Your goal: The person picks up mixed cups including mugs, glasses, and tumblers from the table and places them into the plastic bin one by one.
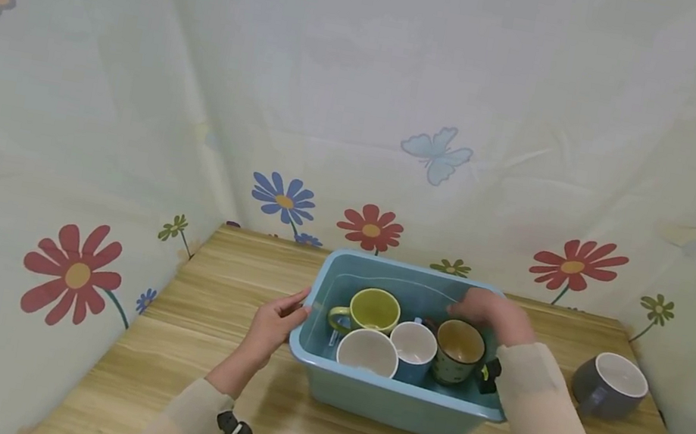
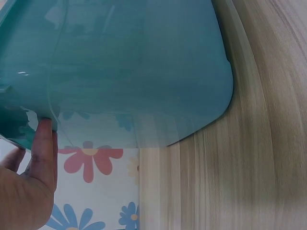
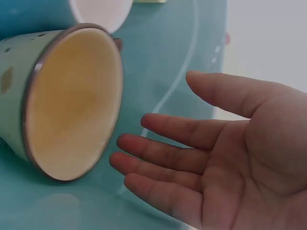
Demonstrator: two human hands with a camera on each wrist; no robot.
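A light-blue plastic tub [image 1: 385, 407] stands on the wooden table, with several mugs inside. My left hand [image 1: 275, 324] touches its left rim; in the left wrist view the straight fingers [image 2: 44, 148] rest against the tub's outer side. Inside the right end, my right hand [image 1: 487, 313] reaches down beside a green patterned mug [image 3: 14, 91] with a tan interior. In the right wrist view its fingers are extended, apart from that mug and holding nothing. To the mug's left are a blue mug [image 1: 412, 370], a white-lined cup [image 1: 368, 351] and a yellow-green mug [image 1: 374, 310].
A dark grey mug [image 1: 601, 398] with a white interior stands on the table [image 1: 236, 267] to the right of the tub, beyond my right forearm. A flower-printed curtain [image 1: 341, 93] hangs behind the table and along both sides.
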